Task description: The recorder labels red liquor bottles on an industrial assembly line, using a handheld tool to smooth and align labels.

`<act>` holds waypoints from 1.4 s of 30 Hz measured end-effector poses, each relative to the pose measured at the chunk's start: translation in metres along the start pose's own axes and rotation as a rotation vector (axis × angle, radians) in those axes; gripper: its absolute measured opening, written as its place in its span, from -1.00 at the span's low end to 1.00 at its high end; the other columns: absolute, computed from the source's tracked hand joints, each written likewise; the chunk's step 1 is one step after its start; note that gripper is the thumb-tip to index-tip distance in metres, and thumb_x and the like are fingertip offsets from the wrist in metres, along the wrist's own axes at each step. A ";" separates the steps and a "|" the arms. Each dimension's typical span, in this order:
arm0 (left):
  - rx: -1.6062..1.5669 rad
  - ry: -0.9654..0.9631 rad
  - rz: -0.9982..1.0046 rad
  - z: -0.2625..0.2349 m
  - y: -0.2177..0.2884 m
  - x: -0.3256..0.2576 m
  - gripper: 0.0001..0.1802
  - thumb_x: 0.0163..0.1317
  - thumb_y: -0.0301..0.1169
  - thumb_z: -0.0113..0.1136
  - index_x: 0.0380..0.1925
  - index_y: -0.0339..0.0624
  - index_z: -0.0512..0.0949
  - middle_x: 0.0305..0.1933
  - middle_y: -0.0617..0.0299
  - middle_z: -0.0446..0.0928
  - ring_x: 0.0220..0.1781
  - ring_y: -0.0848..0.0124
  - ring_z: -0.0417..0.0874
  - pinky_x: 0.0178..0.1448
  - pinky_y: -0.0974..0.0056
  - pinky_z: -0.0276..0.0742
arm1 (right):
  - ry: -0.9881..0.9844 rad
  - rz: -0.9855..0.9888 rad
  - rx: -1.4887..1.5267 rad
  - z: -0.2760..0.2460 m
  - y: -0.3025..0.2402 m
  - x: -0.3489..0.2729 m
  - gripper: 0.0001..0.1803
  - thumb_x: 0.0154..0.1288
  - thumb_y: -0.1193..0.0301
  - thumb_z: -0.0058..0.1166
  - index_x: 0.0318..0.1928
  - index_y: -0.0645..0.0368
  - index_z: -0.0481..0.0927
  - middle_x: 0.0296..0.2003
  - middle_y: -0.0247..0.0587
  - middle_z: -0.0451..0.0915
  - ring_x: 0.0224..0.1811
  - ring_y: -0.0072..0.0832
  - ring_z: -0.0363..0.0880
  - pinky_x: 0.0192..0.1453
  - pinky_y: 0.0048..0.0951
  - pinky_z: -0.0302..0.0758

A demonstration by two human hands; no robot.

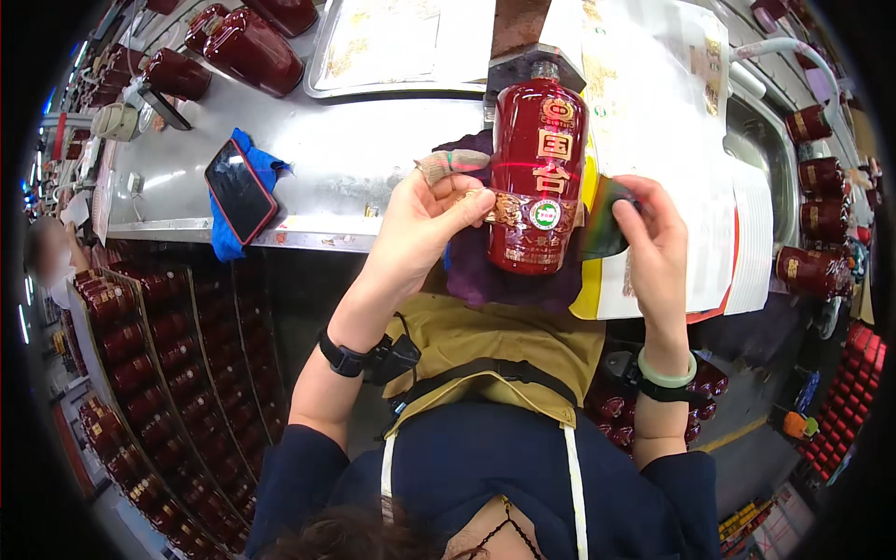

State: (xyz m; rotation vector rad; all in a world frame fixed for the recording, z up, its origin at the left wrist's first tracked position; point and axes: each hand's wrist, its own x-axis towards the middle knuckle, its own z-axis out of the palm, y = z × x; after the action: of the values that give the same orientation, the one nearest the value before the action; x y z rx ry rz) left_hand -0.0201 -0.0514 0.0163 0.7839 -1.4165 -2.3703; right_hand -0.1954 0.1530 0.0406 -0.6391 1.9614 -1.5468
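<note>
A dark red bottle (537,168) with gold lettering and a gold band lies on a purple cloth (504,280) at the steel bench edge. My left hand (425,219) presses its fingertips on the gold band at the bottle's left side; the index finger wears a cloth finger cot. My right hand (653,238) holds a dark, shiny label strip (605,224) against the bottle's right side. A red light line crosses the bottle's middle.
A black phone (239,189) lies on a blue cloth to the left. More red bottles (252,47) lie at the back left and stand at the right (817,215). White sheets (672,112) and a tray (401,47) sit behind. Crates of bottles (140,373) are below left.
</note>
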 end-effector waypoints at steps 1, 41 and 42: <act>-0.020 -0.008 -0.015 0.000 0.000 0.002 -0.64 0.35 -0.49 0.42 0.05 -0.25 0.48 -0.09 0.24 0.64 -0.07 0.52 0.67 0.01 0.37 0.60 | -0.004 -0.004 -0.003 -0.002 -0.001 0.001 -0.73 0.54 0.57 0.04 0.17 0.36 0.56 -0.03 -0.25 0.64 0.05 -0.60 0.57 0.17 -0.52 0.50; 1.065 0.097 0.918 0.036 -0.030 -0.013 0.11 -0.17 -0.28 0.71 0.43 -0.37 0.36 0.49 -0.18 0.35 0.44 -0.12 0.42 0.51 -0.07 0.28 | -0.136 0.162 -0.031 0.013 0.001 0.017 -0.12 0.13 0.04 0.55 0.35 0.26 0.49 -0.15 -0.32 0.56 -0.19 -0.61 0.48 -0.09 -0.51 0.49; 1.068 0.102 0.932 0.036 -0.029 -0.014 0.11 -0.15 -0.28 0.70 0.43 -0.39 0.35 0.49 -0.19 0.35 0.44 -0.12 0.43 0.52 -0.08 0.27 | -0.137 0.165 -0.007 0.010 0.004 0.018 -0.13 0.14 0.08 0.55 0.35 0.26 0.49 -0.17 -0.34 0.56 -0.21 -0.60 0.48 -0.10 -0.52 0.48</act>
State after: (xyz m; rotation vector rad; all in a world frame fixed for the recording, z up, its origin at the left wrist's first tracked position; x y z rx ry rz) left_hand -0.0279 -0.0045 0.0091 0.2611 -2.2906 -0.8056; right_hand -0.2017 0.1352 0.0331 -0.5561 1.8681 -1.3616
